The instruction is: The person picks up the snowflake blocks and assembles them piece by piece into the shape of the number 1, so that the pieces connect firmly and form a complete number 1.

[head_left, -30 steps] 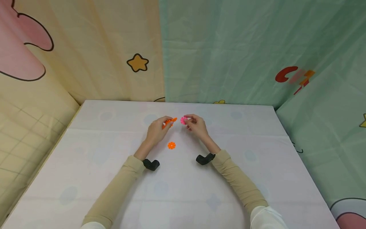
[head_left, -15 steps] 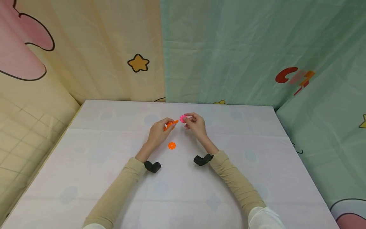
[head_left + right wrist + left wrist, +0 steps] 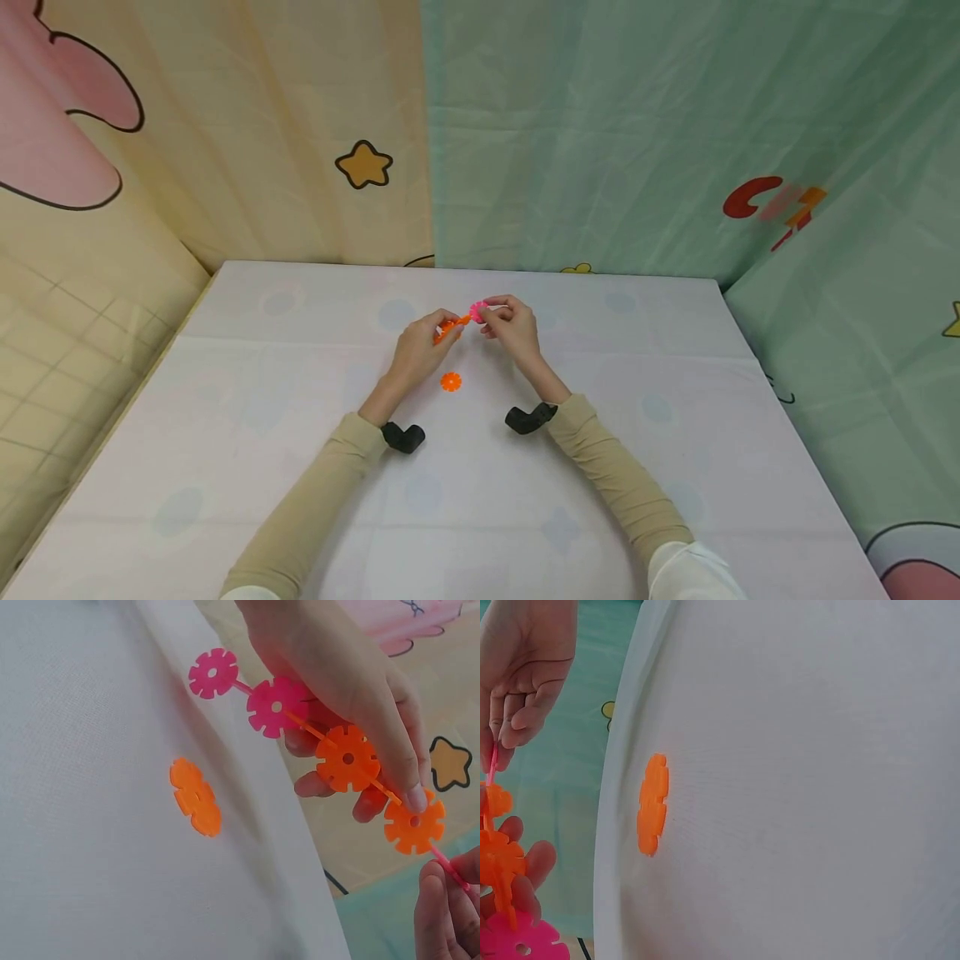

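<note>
My left hand (image 3: pixel 420 347) holds a chain of notched snowflake discs, with orange discs (image 3: pixel 348 772) in its fingers and pink discs (image 3: pixel 277 720) hanging toward its palm side. In the right wrist view its thumb presses near the end orange disc (image 3: pixel 409 838). Pinched between the thumb and fingers of my right hand (image 3: pixel 517 333) is a pink disc (image 3: pixel 476 312), seen edge-on in the right wrist view. Its edge meets the end orange disc; how deep the slots engage I cannot tell. A loose orange disc (image 3: pixel 451 382) lies on the table below the hands.
The white table (image 3: pixel 480 500) reaches to a yellow and green curtain (image 3: pixel 622 142) at the back and sides. Black wrist mounts (image 3: pixel 405 438) hang inward from both forearms.
Both hands have drawn closer together, and the gap between the pink disc and the chain's orange end has closed. The loose orange disc has stayed put.
</note>
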`<action>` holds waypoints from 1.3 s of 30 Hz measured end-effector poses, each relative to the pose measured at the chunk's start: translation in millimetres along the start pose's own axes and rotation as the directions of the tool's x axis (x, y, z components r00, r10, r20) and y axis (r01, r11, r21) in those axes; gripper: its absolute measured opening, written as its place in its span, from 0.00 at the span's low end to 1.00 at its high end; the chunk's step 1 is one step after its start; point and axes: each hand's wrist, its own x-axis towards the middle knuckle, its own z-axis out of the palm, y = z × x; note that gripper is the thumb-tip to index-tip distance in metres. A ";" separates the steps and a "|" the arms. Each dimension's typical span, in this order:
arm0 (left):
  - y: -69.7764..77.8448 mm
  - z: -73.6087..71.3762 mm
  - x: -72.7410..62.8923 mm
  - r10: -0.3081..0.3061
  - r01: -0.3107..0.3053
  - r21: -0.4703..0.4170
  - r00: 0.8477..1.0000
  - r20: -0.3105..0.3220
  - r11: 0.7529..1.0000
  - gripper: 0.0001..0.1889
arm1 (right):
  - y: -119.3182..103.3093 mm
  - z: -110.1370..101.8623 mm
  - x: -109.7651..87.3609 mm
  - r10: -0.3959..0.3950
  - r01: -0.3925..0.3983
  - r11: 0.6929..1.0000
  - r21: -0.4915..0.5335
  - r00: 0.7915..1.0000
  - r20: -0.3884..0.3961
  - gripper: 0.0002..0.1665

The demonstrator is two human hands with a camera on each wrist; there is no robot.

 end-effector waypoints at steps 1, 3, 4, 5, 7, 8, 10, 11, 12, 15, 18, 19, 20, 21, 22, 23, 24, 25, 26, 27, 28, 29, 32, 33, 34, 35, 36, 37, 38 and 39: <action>0.6 0.2 0.0 0.003 -0.003 0.003 1.000 -0.001 1.000 0.13 | 0.1 -0.4 0.0 0.001 -0.001 1.000 0.000 1.000 0.005 0.18; 1.4 0.8 0.0 0.011 -0.011 0.008 1.000 -0.002 1.000 0.13 | 0.5 -1.2 0.2 0.001 -0.001 1.000 0.004 1.000 0.014 0.19; 1.6 1.3 0.3 0.015 -0.015 0.010 1.000 -0.004 1.000 0.12 | 0.8 -1.5 0.3 0.001 -0.002 1.000 0.007 1.000 0.017 0.20; 2.1 1.3 0.3 0.022 -0.022 0.010 1.000 -0.003 1.000 0.12 | 1.1 -1.7 0.4 0.000 0.000 1.000 0.010 1.000 0.018 0.20; 2.9 1.7 0.7 0.032 -0.032 0.009 0.999 0.000 0.999 0.11 | 1.4 -1.9 0.5 -0.001 0.001 1.000 0.013 1.000 0.015 0.19; 3.1 2.0 1.0 0.035 -0.035 0.010 0.999 0.004 0.999 0.10 | 1.2 -1.8 0.5 -0.002 0.002 1.000 0.013 1.000 0.010 0.19; 3.8 2.3 1.6 0.037 -0.038 0.007 0.999 0.010 0.999 0.10 | 1.1 -1.5 0.6 -0.004 0.004 1.000 0.008 1.000 0.000 0.18; 4.2 2.4 1.8 0.038 -0.038 0.005 0.999 0.013 0.999 0.09 | 1.1 -1.4 0.8 -0.005 0.005 1.000 0.002 1.000 -0.006 0.17; 4.5 2.7 2.2 0.036 -0.036 0.003 0.999 0.017 0.999 0.09 | 0.9 -1.3 0.7 -0.008 0.008 1.000 0.000 1.000 -0.011 0.16; 5.6 2.5 2.8 0.028 -0.028 -0.025 0.999 0.026 0.999 0.08 | 0.0 -1.7 0.9 -0.018 0.018 1.000 -0.007 1.000 -0.019 0.15; 6.5 1.7 2.9 0.010 -0.007 -0.077 0.999 0.040 0.997 0.08 | -2.2 -2.5 1.8 -0.025 0.025 1.000 -0.018 0.999 -0.022 0.14; 6.7 1.4 2.9 0.004 0.001 -0.096 0.999 0.045 0.995 0.08 | -3.4 -2.8 2.1 -0.027 0.026 0.999 -0.023 0.999 -0.022 0.14; 6.9 1.1 2.9 -0.005 0.011 -0.117 0.999 0.051 0.993 0.08 | -4.8 -3.1 2.4 -0.026 0.026 0.999 -0.025 0.999 -0.020 0.14; 7.3 0.7 3.0 -0.011 0.019 -0.137 0.998 0.056 0.990 0.09 | -6.3 -3.4 2.5 -0.027 0.027 0.999 -0.026 0.999 -0.019 0.14; 7.7 0.4 3.1 -0.017 0.027 -0.154 0.998 0.062 0.988 0.09 | -7.5 -3.7 2.9 -0.028 0.027 0.999 -0.030 0.999 -0.019 0.14; 8.3 0.0 3.2 -0.023 0.034 -0.172 0.997 0.068 0.985 0.10 | -8.7 -3.9 2.9 -0.028 0.027 0.999 -0.031 0.999 -0.018 0.14; 8.7 -0.1 3.4 -0.026 0.038 -0.184 0.997 0.070 0.982 0.10 | -9.7 -4.2 2.9 -0.027 0.026 0.999 -0.031 0.999 -0.018 0.14; 9.0 -0.2 3.6 -0.029 0.042 -0.193 0.997 0.073 0.980 0.10 | -10.4 -4.4 2.9 -0.026 0.025 0.999 -0.030 1.000 -0.018 0.14; 9.4 -0.4 3.8 -0.031 0.045 -0.196 0.997 0.074 0.980 0.10 | -10.9 -4.7 2.9 -0.024 0.024 0.999 -0.031 1.000 -0.017 0.14; 9.8 -0.4 3.9 -0.032 0.046 -0.195 0.997 0.073 0.980 0.10 | -11.1 -4.9 2.8 -0.023 0.023 0.999 -0.033 1.000 -0.016 0.14; 9.8 -0.2 4.2 -0.028 0.040 -0.186 0.997 0.069 0.982 0.10 | -11.4 -5.1 2.8 -0.020 0.020 0.999 -0.037 1.000 -0.014 0.14; 10.1 0.0 4.4 -0.020 0.031 -0.174 0.998 0.063 0.984 0.09 | -11.5 -5.2 2.6 -0.018 0.017 0.999 -0.037 1.000 -0.011 0.14; 10.5 1.0 4.5 0.015 -0.012 -0.115 0.999 0.033 0.993 0.09 | -11.8 -5.6 2.2 -0.013 0.013 0.999 -0.037 1.000 -0.001 0.13; 10.7 1.3 4.6 0.031 -0.029 -0.097 0.999 0.021 0.995 0.08 | -12.0 -5.7 2.0 -0.013 0.013 0.999 -0.035 1.000 0.001 0.13; 11.0 1.7 4.6 0.047 -0.046 -0.076 0.999 0.009 0.996 0.08 | -12.1 -5.7 1.8 -0.012 0.012 0.999 -0.031 1.000 0.002 0.13; 11.3 1.9 4.5 0.060 -0.060 -0.060 0.998 -0.003 0.996 0.08 | -12.2 -5.7 1.7 -0.012 0.012 1.000 -0.024 1.000 0.001 0.13; 11.5 2.3 4.6 0.071 -0.072 -0.047 0.997 -0.015 0.996 0.08 | -12.2 -5.6 1.6 -0.011 0.011 1.000 -0.016 1.000 -0.001 0.13; 11.9 2.6 4.7 0.081 -0.082 -0.036 0.996 -0.026 0.996 0.07 | -12.1 -5.4 1.7 -0.010 0.010 1.000 -0.008 1.000 -0.004 0.12; 12.4 2.7 4.8 0.090 -0.091 -0.028 0.995 -0.037 0.995 0.07 | -12.1 -5.2 1.5 -0.010 0.010 1.000 -0.001 1.000 -0.008 0.12; 12.9 2.9 5.0 0.097 -0.098 -0.021 0.994 -0.047 0.995 0.07 | -11.9 -4.9 1.6 -0.010 0.010 1.000 0.008 1.000 -0.014 0.12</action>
